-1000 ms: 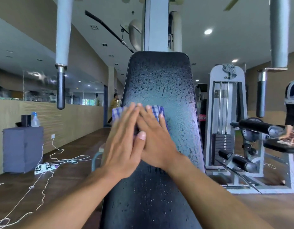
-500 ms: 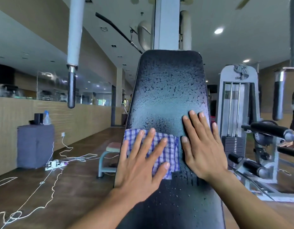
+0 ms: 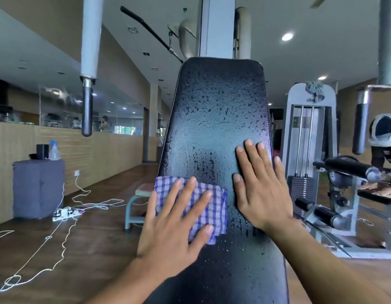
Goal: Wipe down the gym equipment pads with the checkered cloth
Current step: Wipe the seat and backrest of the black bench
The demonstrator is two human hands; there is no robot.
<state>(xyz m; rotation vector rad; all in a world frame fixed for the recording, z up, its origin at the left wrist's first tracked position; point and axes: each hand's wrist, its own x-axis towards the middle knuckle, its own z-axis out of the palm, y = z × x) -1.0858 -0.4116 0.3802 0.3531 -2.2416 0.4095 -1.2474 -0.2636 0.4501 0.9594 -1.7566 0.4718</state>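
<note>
On the tilted black pad (image 3: pixel 218 128), mid-wipe with the checkered cloth (image 3: pixel 214 207).

Left hand (image 3: pixel 177 222) flat, fingers straight, pressing the cloth against the pad's lower left edge; right hand (image 3: pixel 260 185) flat and bare beside it, bracing the pad. Droplets above not yet wiped, so probably next: sliding the cloth upward with firm, even pressure.

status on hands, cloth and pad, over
Left hand flat on cloth. Right hand flat on bare pad. Pad beaded wet above. Nothing blocking.
</note>
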